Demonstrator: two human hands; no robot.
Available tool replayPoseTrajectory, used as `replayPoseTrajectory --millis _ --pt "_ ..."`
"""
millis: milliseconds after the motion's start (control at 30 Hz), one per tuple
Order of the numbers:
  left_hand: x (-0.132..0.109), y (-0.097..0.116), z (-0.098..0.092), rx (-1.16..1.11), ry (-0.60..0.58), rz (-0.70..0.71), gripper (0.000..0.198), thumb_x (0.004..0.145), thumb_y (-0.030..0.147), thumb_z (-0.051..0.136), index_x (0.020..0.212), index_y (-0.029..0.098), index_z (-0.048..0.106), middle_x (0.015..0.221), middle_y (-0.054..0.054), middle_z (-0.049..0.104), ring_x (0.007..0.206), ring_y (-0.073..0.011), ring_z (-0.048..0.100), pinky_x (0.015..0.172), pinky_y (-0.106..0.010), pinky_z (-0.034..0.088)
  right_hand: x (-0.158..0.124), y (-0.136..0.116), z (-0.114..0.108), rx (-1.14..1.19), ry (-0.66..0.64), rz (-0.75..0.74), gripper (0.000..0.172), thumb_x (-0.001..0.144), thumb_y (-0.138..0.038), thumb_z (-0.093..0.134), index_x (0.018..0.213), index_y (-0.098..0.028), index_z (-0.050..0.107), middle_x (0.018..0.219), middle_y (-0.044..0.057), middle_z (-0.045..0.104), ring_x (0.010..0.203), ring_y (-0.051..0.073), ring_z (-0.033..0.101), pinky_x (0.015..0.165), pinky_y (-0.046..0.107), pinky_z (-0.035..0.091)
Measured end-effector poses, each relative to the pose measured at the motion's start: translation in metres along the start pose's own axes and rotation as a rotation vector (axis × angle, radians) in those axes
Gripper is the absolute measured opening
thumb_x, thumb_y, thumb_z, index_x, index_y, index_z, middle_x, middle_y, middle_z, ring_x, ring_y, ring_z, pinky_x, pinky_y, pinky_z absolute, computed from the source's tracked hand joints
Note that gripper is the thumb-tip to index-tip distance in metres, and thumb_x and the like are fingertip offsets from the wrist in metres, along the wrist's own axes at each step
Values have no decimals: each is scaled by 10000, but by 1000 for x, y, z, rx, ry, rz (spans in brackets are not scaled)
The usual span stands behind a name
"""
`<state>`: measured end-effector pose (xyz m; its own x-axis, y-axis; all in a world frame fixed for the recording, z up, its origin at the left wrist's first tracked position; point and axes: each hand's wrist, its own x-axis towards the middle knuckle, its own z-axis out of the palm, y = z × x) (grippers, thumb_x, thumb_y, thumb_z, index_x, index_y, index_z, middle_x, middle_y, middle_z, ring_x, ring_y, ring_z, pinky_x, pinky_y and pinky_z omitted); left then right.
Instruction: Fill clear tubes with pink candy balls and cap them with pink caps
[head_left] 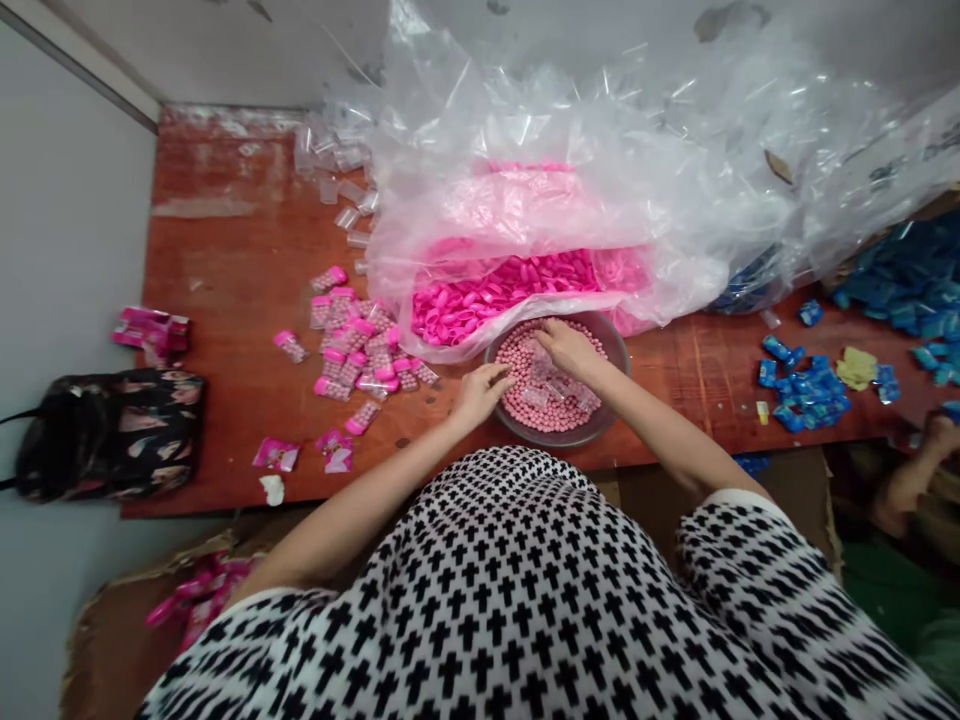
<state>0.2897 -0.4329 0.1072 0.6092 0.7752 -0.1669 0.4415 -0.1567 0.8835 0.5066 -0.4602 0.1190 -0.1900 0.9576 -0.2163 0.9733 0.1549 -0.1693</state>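
Observation:
A grey round bowl (619,352) full of small pink beads (521,400) stands at the table's front edge, before my body. My left hand (480,396) is at the bowl's left rim, fingers curled toward the thumb; whatever they hold is too small to make out. Over the beads, my right hand (568,350) points left with its fingers bent together, their grip hidden. Clear plastic tubes (551,380) lie on the beads beneath it. Left of the bowl is a heap of bead-filled tubes with pink caps (352,345).
Behind the bowl, a large clear bag (450,215) holds loose pink caps (510,290). Empty tubes (349,190) lie at the back left. A black patterned bag (112,435) sits far left. Blue pieces (814,390) are at right, near another person's hand (937,440).

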Motion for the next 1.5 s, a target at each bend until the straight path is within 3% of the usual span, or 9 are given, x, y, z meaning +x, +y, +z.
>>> replayPoseTrajectory --millis 133,267,400,667,800,933,1100,1333,1500 --pt "-15 -9 -3 -47 -22 -71 203 804 276 602 955 182 700 996 -65 713 923 -211 655 872 -357 500 33 1 25 -78 -133 -125 275 879 -77 388 1032 -50 614 1078 207 573 1009 256 508 864 357 396" --pt "-21 -15 -1 -109 124 -136 221 812 248 588 997 173 683 1029 -70 704 954 -204 649 891 -357 501 36 -7 54 189 -224 -183 266 861 -67 405 1011 -94 623 1027 141 605 931 186 544 825 293 413" --pt "-14 -17 3 -119 209 -121 270 809 223 591 1068 179 654 1056 -67 692 948 -190 650 885 -341 510 20 -7 65 674 -99 26 183 840 -157 467 934 -131 622 913 61 628 841 155 551 789 276 430" --pt "12 -5 26 -242 111 -91 328 791 215 612 1116 185 641 1118 -65 675 1015 -214 636 927 -352 492 -15 -14 59 1302 106 146 252 783 -360 569 959 -184 600 925 23 635 845 161 583 799 318 479" --pt "16 0 30 -360 94 -124 290 820 255 575 1082 163 657 1081 -62 688 926 -207 661 835 -353 537 -26 -20 40 1204 192 169 353 786 -348 582 1106 -200 566 1042 56 633 903 175 598 825 351 493" --pt "17 1 25 -286 25 -56 266 800 247 603 1047 186 684 1086 -53 689 979 -213 641 902 -368 502 -37 -17 10 883 304 31 410 854 -319 528 1251 -219 504 1243 107 552 1065 193 555 911 378 463" --pt "21 2 19 -207 -46 45 258 791 232 607 1029 192 696 1072 -63 688 1013 -207 621 951 -354 460 -43 -14 -2 670 253 -167 290 919 -326 435 1118 -209 610 1069 93 646 1023 189 580 924 372 455" --pt "24 -7 17 -285 -64 139 295 798 350 589 998 162 697 1029 -83 689 977 -207 616 923 -354 461 -40 -22 9 685 392 -144 228 903 -312 499 1041 -188 632 992 83 684 935 175 619 847 327 482" --pt "25 -8 21 -268 -74 240 273 821 371 559 952 179 703 950 -75 694 910 -194 619 871 -344 474 -42 -14 -1 729 241 -120 136 857 -289 583 908 -170 627 859 53 679 799 149 615 742 270 470"
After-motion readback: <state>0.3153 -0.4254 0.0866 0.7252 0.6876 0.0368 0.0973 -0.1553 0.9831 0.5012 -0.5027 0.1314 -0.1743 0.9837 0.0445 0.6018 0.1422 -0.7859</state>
